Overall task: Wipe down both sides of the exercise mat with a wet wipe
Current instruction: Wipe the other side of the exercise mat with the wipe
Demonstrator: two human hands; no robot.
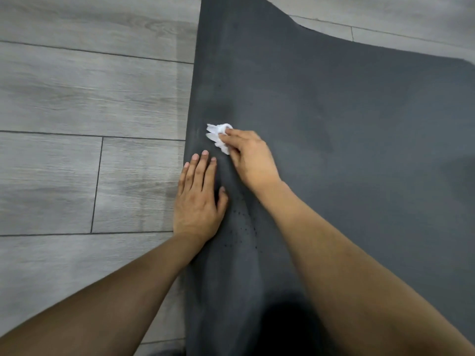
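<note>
You had the dark grey exercise mat (334, 124) spread on the grey plank floor (77, 86), its far edge lifted in a wave. Your left hand (199, 201) lay flat at the mat's left edge, fingers (203, 170) straight and close together, pressing down. Your right hand (252, 158) pinched a crumpled white wet wipe (218, 134) in curled fingers and held it against the mat, just beyond your left fingertips. Small dark specks showed on the mat between your wrists.
</note>
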